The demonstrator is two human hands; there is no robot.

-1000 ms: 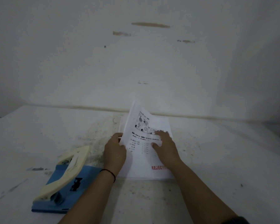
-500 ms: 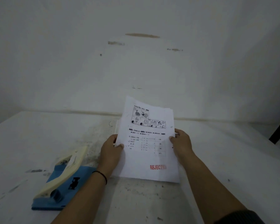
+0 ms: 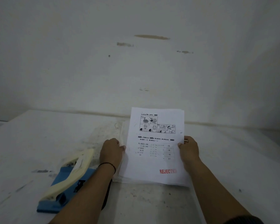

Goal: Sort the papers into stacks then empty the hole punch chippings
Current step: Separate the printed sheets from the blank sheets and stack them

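Two hands (left (image 3: 111, 152), right (image 3: 188, 151)) grip one paper stack (image 3: 155, 162).

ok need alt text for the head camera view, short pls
Two bare hands, left hand and right hand, hold a sheaf of papers by its side edges, tilted up off a white table; the top sheet is stamped REJECTED in red. A blue and cream hole punch lies left of them.
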